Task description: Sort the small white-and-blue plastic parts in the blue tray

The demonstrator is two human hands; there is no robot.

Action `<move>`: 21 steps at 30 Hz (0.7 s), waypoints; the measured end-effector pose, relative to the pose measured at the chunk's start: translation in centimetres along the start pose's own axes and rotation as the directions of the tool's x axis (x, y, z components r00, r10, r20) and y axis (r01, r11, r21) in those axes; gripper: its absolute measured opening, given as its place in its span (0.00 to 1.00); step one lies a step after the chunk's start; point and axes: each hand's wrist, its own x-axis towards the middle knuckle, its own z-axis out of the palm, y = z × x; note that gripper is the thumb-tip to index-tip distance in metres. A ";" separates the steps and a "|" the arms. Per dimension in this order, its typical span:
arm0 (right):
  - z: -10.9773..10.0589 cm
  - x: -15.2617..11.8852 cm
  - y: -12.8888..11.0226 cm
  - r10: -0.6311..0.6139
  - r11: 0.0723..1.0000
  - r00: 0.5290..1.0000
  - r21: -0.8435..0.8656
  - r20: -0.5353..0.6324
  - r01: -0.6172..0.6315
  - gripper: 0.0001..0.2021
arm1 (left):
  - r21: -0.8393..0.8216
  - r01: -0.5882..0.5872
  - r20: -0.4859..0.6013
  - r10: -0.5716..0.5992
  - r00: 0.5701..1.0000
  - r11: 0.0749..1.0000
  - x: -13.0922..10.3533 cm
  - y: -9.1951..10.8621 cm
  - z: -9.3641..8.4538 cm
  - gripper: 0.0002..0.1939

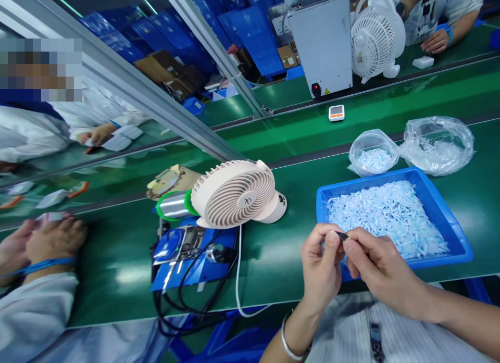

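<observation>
Both my hands meet at the near edge of a blue tray, fingertips pinched together. Between them is a small dark piece, too small for me to tell its kind. My left hand grips it from the left with thumb and forefinger. My right hand pinches its other side. Inside the tray lies a heap of small white and pale blue pieces. Beyond the tray stand two open clear plastic bags, a smaller bag with similar pieces and a larger bag with whitish pieces.
Left of my hands stands a cream desk fan with a white cable, beside a blue device with black cords. A small white timer-like display sits beyond. At far left are a co-worker's hands. Across the rail stands a white fan.
</observation>
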 end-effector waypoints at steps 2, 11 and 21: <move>0.0 0.0 0.0 -0.003 1.000 1.000 0.002 0.005 0.003 0.14 | -0.007 -0.014 0.011 0.014 1.000 1.000 0.0 0.0 0.0 0.14; 0.1 -0.1 0.1 -0.006 1.000 1.000 0.022 0.003 0.006 0.14 | 0.010 -0.029 -0.001 0.029 1.000 1.000 -0.1 0.1 0.0 0.14; -0.1 0.0 0.0 -0.010 1.000 1.000 -0.011 0.027 0.010 0.13 | 0.048 -0.054 0.017 0.053 0.998 0.997 -0.1 0.0 -0.1 0.14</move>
